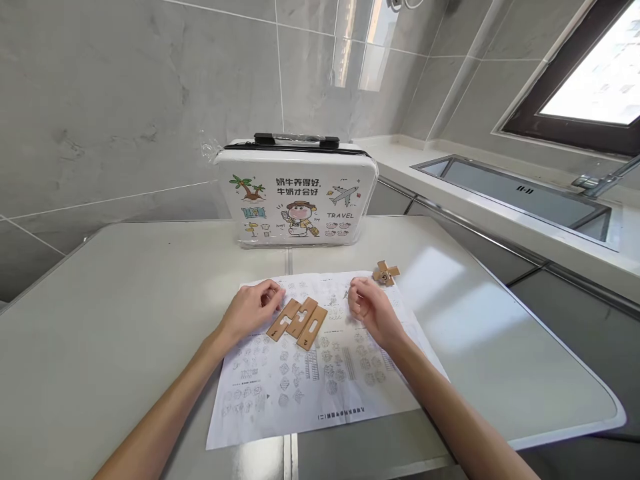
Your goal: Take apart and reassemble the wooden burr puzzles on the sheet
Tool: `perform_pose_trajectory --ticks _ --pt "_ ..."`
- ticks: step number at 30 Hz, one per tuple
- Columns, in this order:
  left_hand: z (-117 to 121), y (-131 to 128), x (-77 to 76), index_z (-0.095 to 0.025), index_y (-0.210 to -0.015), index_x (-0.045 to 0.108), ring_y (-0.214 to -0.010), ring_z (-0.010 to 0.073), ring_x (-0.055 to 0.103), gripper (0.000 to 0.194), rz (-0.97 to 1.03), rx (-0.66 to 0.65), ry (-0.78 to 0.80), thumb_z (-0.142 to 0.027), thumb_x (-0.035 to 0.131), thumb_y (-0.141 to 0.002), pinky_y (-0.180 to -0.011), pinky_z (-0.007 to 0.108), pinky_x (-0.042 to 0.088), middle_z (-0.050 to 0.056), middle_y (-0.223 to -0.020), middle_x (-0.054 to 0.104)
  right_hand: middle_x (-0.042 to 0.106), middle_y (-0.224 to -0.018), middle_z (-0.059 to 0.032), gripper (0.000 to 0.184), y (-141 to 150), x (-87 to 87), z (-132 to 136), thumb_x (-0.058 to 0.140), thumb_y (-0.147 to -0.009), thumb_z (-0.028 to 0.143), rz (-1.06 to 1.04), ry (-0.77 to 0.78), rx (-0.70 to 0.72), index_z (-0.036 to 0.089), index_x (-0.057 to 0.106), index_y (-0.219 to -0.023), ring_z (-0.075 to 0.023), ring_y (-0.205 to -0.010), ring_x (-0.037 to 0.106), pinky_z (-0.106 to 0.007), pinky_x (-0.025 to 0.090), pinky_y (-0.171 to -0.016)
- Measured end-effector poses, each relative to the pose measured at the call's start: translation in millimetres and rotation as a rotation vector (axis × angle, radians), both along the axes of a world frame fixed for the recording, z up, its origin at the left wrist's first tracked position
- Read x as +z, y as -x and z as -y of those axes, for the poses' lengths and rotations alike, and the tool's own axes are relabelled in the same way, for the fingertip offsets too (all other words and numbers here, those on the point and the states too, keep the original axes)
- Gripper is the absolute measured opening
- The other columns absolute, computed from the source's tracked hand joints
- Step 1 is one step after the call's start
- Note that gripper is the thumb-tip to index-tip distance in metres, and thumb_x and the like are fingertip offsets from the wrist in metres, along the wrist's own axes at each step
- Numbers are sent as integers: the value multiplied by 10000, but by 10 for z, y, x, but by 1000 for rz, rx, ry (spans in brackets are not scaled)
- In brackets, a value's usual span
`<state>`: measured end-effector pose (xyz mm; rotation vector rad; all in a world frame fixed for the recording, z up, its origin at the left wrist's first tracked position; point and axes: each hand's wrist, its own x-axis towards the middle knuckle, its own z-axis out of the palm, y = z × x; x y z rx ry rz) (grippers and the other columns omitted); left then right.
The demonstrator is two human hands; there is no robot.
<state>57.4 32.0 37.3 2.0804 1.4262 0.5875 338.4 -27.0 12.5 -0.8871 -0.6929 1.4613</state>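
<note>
Three flat wooden puzzle pieces (303, 325) lie side by side on a printed instruction sheet (280, 427). Each has a cut-out and a dark number on it. My left hand (254, 307) rests at the sheet's left edge, fingers loosely curled, just beside the leftmost piece; nothing shows in it. Over the right part of the sheet is my right hand (373, 308), its fingers bent inward towards the palm, with no object visible in them. Behind that hand, at the sheet's far right corner, sits a cross-shaped assembled wooden puzzle (386, 273).
A white cartoon-printed case (300, 193) in clear plastic stands upright at the back of the pale table (125, 320), near the tiled wall. On the right, a counter holds a sink (520, 193) with a faucet (595, 183), below a window. A seam crosses the tabletop.
</note>
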Motion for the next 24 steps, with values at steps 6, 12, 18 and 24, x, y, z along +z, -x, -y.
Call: perform_pose_trajectory --ticks 6,12,18,24 --pt "43 3 -75 -208 -624 545 -555 150 540 530 -257 -107 -222 -652 612 -907 -593 284 316 -14 -593 618 645 -937 -29 167 164 -66 123 717 -912 342 859 -285 47 230 653 -1018 -190 -809 571 -351 495 -751" --pt "70 -17 -112 -224 -790 586 -578 166 540 512 -287 -121 -218 -729 637 -861 -611 290 312 -16 -655 624 593 -1333 -119 660 269 -120 204 873 -763 361 1133 -467 224 266 560 -1336 -332 -1253 549 -526 483 -1065" --pt "49 -32 -138 -230 -799 615 -616 171 540 459 -227 -98 -161 -679 630 -896 -625 294 352 -4 -712 633 579 -1343 -142 730 363 -133 234 872 -739 341 1217 -501 159 263 516 -1372 -369 -1250 543 -574 485 -1064" --pt "55 -67 -126 -220 -855 655 -736 200 619 392 -147 -86 -160 -592 588 -958 -671 300 411 37 -862 710 542 -1393 -157 819 354 -173 205 794 -730 226 1211 -509 90 244 431 -1463 -370 -1303 513 -582 451 -1123"
